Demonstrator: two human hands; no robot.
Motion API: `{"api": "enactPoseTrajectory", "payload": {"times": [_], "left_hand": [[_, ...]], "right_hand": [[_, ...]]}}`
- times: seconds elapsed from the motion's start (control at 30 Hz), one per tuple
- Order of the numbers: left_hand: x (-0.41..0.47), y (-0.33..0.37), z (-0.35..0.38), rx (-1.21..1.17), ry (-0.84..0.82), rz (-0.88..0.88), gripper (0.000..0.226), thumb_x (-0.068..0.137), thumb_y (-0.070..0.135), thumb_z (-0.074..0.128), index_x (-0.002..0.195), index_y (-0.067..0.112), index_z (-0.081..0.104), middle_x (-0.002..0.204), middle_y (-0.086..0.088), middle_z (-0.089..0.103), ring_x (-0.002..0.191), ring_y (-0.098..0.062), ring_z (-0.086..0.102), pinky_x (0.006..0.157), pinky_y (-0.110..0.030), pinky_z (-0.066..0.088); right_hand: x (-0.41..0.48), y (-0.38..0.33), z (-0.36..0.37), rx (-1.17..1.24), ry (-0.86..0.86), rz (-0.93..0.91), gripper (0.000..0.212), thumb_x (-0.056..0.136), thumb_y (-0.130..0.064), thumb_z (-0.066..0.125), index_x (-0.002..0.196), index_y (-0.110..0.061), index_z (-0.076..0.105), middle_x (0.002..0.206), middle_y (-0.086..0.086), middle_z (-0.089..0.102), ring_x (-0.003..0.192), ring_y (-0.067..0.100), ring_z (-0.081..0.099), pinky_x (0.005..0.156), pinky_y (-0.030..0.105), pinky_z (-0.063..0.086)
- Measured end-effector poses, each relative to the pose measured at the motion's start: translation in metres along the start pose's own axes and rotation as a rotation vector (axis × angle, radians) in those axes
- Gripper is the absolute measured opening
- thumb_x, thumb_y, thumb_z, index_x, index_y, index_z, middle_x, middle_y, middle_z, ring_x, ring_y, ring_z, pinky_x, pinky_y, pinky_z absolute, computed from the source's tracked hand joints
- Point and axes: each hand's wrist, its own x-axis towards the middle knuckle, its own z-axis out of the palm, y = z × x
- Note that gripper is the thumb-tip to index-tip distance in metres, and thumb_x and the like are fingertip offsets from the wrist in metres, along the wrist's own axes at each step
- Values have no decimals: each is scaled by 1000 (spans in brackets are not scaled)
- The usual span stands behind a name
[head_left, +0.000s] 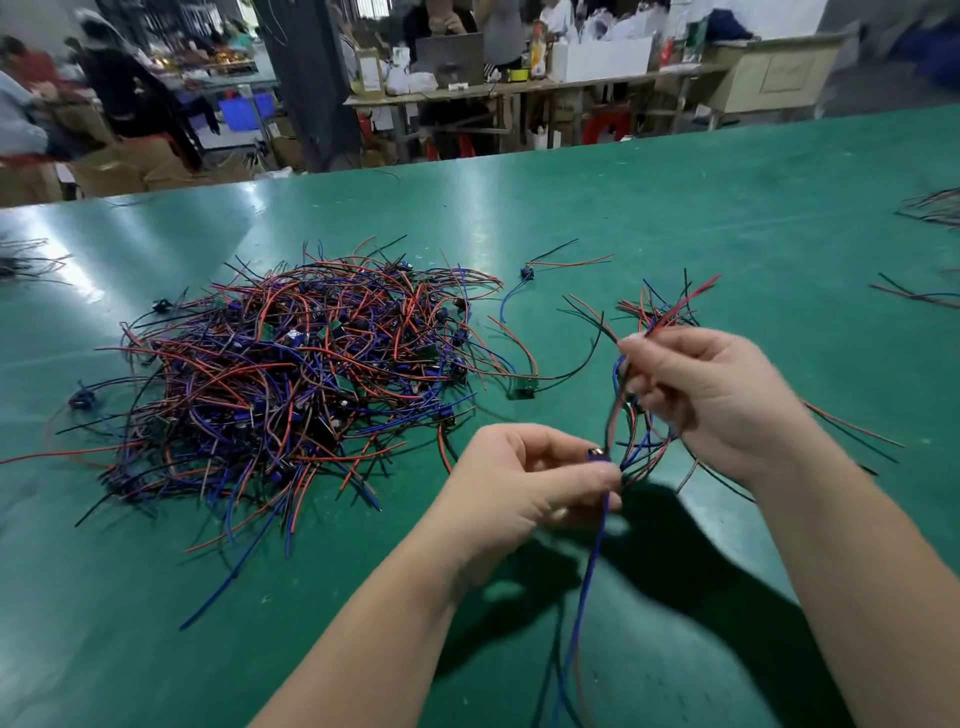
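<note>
A big tangled pile of red, blue and black wires with small circuit boards (291, 384) lies on the green table (727, 218) to my left. My right hand (711, 400) grips a bundle of the same wires (670, 306), whose ends fan out above and below the fist. My left hand (524, 483) pinches a small component with a blue wire (587, 566) that hangs down toward me, just below the bundle. Both hands are raised above the table.
Two loose wired boards lie between the pile and my hands (522, 389), (527, 273). More wire heaps sit at the right edge (930, 208) and the left edge (26, 260). Beyond the table are cluttered workbenches (519, 88) and people.
</note>
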Motion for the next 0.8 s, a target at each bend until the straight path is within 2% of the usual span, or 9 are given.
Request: {"api": "enactPoseTrajectory", "payload": {"times": [0.1, 0.2, 0.33, 0.47, 0.57, 0.6, 0.67, 0.73, 0.8], "left_hand": [[-6, 3, -3, 65, -189, -99, 14, 77, -1, 73, 71, 12, 74, 76, -12, 72, 66, -18, 71, 60, -25, 56], [-7, 7, -7, 78, -219, -122, 13, 73, 3, 76, 71, 15, 75, 78, -13, 72, 67, -19, 71, 62, -25, 56], [-7, 14, -16, 71, -152, -90, 10, 61, 16, 79, 70, 15, 75, 77, -13, 73, 67, -18, 71, 60, -25, 56], [-1, 18, -19, -91, 70, -16, 18, 59, 21, 76, 71, 8, 74, 76, -10, 73, 65, -15, 71, 54, -18, 53], [5, 19, -21, -239, 219, 13, 21, 59, 21, 74, 74, 7, 70, 74, -9, 73, 62, -12, 70, 48, -16, 52], [5, 18, -21, -261, 238, 21, 22, 58, 21, 74, 75, 8, 69, 74, -8, 73, 61, -11, 70, 48, -15, 52], [6, 16, -19, -271, 248, 35, 25, 57, 22, 74, 77, 8, 67, 74, -6, 73, 61, -11, 70, 48, -16, 52], [6, 13, -17, -269, 237, 48, 24, 55, 22, 75, 75, 9, 69, 71, -5, 72, 58, -11, 68, 51, -18, 53], [5, 10, -16, -253, 223, 56, 18, 55, 24, 75, 67, 11, 73, 65, -4, 69, 53, -9, 64, 54, -21, 54]], "right_hand": [[4, -12, -15, 141, 171, -5, 12, 64, -13, 71, 69, -8, 61, 51, 0, 59, 41, 3, 54, 35, 8, 37], [6, -12, -20, 256, 226, -20, 8, 64, -17, 72, 58, -13, 69, 54, -2, 61, 45, 1, 56, 39, 7, 40], [10, -12, -21, 480, 320, -84, 12, 84, -15, 65, 78, -6, 66, 63, 1, 66, 56, 6, 63, 53, 9, 47], [10, -18, -27, 555, 381, -103, 11, 92, -6, 52, 83, -7, 58, 73, 7, 57, 55, 12, 62, 55, 14, 47], [2, -16, -18, 330, 157, -120, 9, 86, -4, 57, 82, -11, 62, 69, 7, 60, 56, 12, 60, 53, 16, 47], [-3, -13, -12, 181, 37, -160, 6, 80, -8, 63, 82, -13, 65, 69, 6, 63, 58, 13, 60, 54, 18, 48], [-11, -2, 1, -172, -176, -249, 15, 70, -17, 72, 85, -18, 72, 75, 4, 68, 65, 13, 61, 60, 20, 51], [-17, 12, 14, -428, -284, -289, 25, 63, -23, 78, 87, -18, 73, 79, 4, 70, 70, 12, 61, 67, 25, 53], [-18, 22, 21, -506, -298, -319, 27, 62, -23, 79, 87, -13, 72, 78, 8, 70, 70, 19, 63, 72, 38, 54]]}}
